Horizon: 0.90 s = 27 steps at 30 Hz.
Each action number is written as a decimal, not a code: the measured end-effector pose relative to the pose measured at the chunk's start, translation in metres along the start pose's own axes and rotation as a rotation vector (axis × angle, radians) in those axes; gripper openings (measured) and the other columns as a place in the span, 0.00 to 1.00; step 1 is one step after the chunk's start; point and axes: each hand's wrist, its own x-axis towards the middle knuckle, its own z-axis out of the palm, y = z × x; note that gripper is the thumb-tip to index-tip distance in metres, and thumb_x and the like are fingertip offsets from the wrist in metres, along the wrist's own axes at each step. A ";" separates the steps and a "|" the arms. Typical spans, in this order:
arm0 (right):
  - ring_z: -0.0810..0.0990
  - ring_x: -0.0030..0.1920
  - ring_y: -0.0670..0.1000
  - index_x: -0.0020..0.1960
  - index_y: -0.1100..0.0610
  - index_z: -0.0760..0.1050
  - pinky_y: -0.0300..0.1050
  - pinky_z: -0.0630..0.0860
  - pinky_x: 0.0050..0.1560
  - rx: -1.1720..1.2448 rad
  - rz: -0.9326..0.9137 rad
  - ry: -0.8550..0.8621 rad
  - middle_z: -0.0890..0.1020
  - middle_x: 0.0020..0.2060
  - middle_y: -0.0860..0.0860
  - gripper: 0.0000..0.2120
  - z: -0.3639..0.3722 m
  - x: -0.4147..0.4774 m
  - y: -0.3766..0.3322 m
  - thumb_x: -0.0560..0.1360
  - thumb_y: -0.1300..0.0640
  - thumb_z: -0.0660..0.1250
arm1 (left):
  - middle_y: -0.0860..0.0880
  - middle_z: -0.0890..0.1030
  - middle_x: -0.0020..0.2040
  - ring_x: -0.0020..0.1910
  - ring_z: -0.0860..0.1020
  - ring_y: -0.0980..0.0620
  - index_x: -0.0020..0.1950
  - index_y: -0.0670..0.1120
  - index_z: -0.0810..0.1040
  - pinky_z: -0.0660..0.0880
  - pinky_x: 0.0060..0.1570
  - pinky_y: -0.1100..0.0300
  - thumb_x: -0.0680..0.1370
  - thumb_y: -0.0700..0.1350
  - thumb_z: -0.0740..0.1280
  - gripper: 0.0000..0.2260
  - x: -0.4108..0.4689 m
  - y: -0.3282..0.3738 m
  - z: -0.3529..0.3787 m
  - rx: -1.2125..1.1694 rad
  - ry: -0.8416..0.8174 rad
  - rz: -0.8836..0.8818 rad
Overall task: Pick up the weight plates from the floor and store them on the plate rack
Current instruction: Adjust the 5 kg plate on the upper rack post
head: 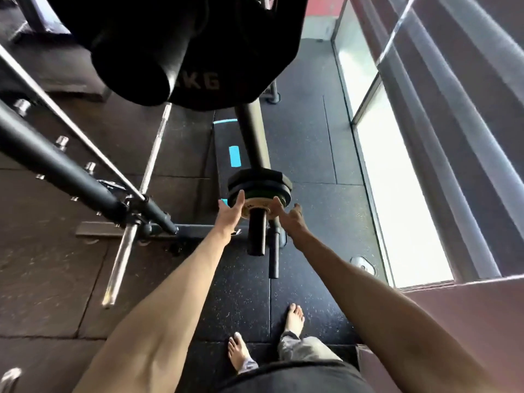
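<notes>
My left hand (231, 212) and right hand (289, 217), fingers straight, flank the round tan plate (256, 207) on a smooth black peg (256, 234), frame centre; speckled rubber floor (241, 293).

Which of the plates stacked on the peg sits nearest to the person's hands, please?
The small tan plate at the front, between the left hand and right hand; the larger black plates sit behind it on the peg.

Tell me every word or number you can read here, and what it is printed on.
"KG": on the large black round weight plate at the top; anything before those letters is hidden.
Dark marks on the small tan round plate lower down: too blurred to read.
</notes>
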 end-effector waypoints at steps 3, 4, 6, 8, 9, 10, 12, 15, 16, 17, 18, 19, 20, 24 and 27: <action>0.69 0.70 0.62 0.79 0.62 0.47 0.57 0.69 0.69 0.098 0.022 0.014 0.66 0.73 0.62 0.46 -0.003 0.007 -0.008 0.76 0.32 0.58 | 0.40 0.63 0.77 0.75 0.63 0.38 0.80 0.43 0.49 0.60 0.74 0.41 0.72 0.69 0.66 0.49 0.016 0.000 0.001 -0.129 -0.005 -0.057; 0.75 0.63 0.59 0.78 0.63 0.52 0.55 0.72 0.65 0.145 0.033 0.011 0.72 0.66 0.60 0.45 -0.004 0.011 -0.011 0.76 0.32 0.59 | 0.40 0.68 0.74 0.73 0.67 0.38 0.79 0.42 0.55 0.63 0.73 0.42 0.70 0.71 0.67 0.49 0.020 0.002 0.003 -0.178 -0.023 -0.081; 0.79 0.47 0.53 0.71 0.63 0.62 0.55 0.79 0.57 0.251 0.068 -0.010 0.77 0.51 0.57 0.46 -0.003 0.018 -0.018 0.71 0.27 0.62 | 0.40 0.78 0.64 0.64 0.76 0.40 0.72 0.40 0.69 0.71 0.68 0.44 0.69 0.71 0.68 0.44 0.022 0.008 0.008 -0.254 -0.059 -0.113; 0.80 0.44 0.53 0.66 0.61 0.69 0.56 0.82 0.53 0.321 0.101 -0.025 0.80 0.51 0.58 0.55 0.001 0.038 -0.013 0.56 0.18 0.65 | 0.40 0.82 0.58 0.57 0.81 0.41 0.66 0.40 0.75 0.77 0.60 0.47 0.71 0.68 0.68 0.36 0.024 0.012 0.014 -0.330 -0.077 -0.140; 0.80 0.43 0.54 0.62 0.60 0.73 0.54 0.82 0.50 0.344 0.105 -0.022 0.81 0.51 0.58 0.57 0.004 0.049 -0.010 0.50 0.17 0.66 | 0.40 0.83 0.56 0.56 0.82 0.41 0.64 0.40 0.76 0.79 0.55 0.47 0.73 0.66 0.68 0.33 0.023 0.015 0.017 -0.360 -0.070 -0.141; 0.79 0.42 0.54 0.58 0.59 0.75 0.50 0.79 0.45 0.379 0.108 -0.029 0.81 0.49 0.57 0.54 0.006 0.051 -0.012 0.49 0.18 0.68 | 0.39 0.83 0.56 0.54 0.82 0.40 0.64 0.39 0.75 0.80 0.49 0.48 0.74 0.63 0.69 0.31 0.025 0.017 0.021 -0.391 -0.060 -0.135; 0.79 0.41 0.54 0.51 0.57 0.76 0.48 0.74 0.40 0.449 0.105 -0.043 0.81 0.44 0.56 0.35 0.010 0.044 -0.024 0.62 0.27 0.72 | 0.38 0.82 0.56 0.52 0.83 0.39 0.65 0.38 0.73 0.81 0.44 0.49 0.75 0.59 0.70 0.28 0.029 0.021 0.029 -0.442 -0.036 -0.126; 0.83 0.50 0.58 0.43 0.53 0.71 0.53 0.79 0.50 0.504 0.104 0.003 0.81 0.50 0.56 0.17 0.015 0.053 -0.033 0.75 0.39 0.69 | 0.38 0.82 0.56 0.51 0.83 0.38 0.69 0.39 0.71 0.80 0.54 0.42 0.73 0.58 0.73 0.32 0.039 0.026 0.038 -0.463 0.030 -0.131; 0.82 0.54 0.59 0.42 0.52 0.70 0.55 0.80 0.55 0.528 0.114 0.015 0.80 0.53 0.57 0.16 0.017 0.055 -0.034 0.76 0.41 0.69 | 0.38 0.81 0.56 0.52 0.82 0.38 0.69 0.39 0.70 0.79 0.55 0.41 0.72 0.57 0.74 0.33 0.045 0.027 0.039 -0.462 0.050 -0.132; 0.82 0.56 0.60 0.42 0.52 0.68 0.58 0.79 0.58 0.555 0.124 0.025 0.79 0.54 0.57 0.16 0.018 0.058 -0.036 0.76 0.41 0.68 | 0.38 0.81 0.57 0.53 0.82 0.37 0.69 0.39 0.70 0.79 0.56 0.40 0.71 0.58 0.74 0.34 0.054 0.028 0.040 -0.449 0.077 -0.138; 0.82 0.56 0.61 0.42 0.52 0.68 0.60 0.79 0.59 0.580 0.137 0.026 0.79 0.54 0.57 0.16 0.018 0.059 -0.038 0.76 0.42 0.68 | 0.38 0.80 0.58 0.53 0.81 0.37 0.70 0.40 0.70 0.78 0.57 0.40 0.70 0.59 0.75 0.36 0.062 0.027 0.041 -0.433 0.093 -0.150; 0.82 0.56 0.61 0.42 0.53 0.68 0.60 0.79 0.58 0.596 0.144 0.025 0.79 0.52 0.57 0.16 0.018 0.059 -0.040 0.76 0.43 0.69 | 0.39 0.80 0.58 0.54 0.81 0.37 0.71 0.41 0.69 0.77 0.58 0.39 0.68 0.60 0.75 0.38 0.070 0.026 0.042 -0.419 0.097 -0.165; 0.82 0.55 0.60 0.43 0.53 0.68 0.59 0.79 0.58 0.611 0.155 0.026 0.79 0.49 0.56 0.16 0.018 0.061 -0.040 0.77 0.44 0.69 | 0.39 0.80 0.58 0.53 0.81 0.36 0.71 0.42 0.70 0.77 0.58 0.39 0.66 0.61 0.74 0.39 0.076 0.026 0.043 -0.404 0.099 -0.172; 0.82 0.52 0.60 0.46 0.55 0.71 0.57 0.78 0.56 0.598 0.136 0.010 0.79 0.45 0.55 0.14 0.015 0.062 -0.041 0.78 0.44 0.68 | 0.38 0.81 0.56 0.52 0.82 0.36 0.67 0.41 0.72 0.78 0.55 0.37 0.70 0.59 0.74 0.33 0.084 0.024 0.039 -0.356 0.090 -0.171; 0.78 0.61 0.62 0.67 0.60 0.72 0.60 0.76 0.63 0.285 0.126 -0.004 0.77 0.61 0.59 0.32 0.010 0.064 -0.039 0.76 0.36 0.64 | 0.37 0.74 0.69 0.64 0.77 0.37 0.74 0.41 0.63 0.74 0.64 0.40 0.64 0.69 0.74 0.49 0.070 0.028 0.033 -0.171 0.091 -0.185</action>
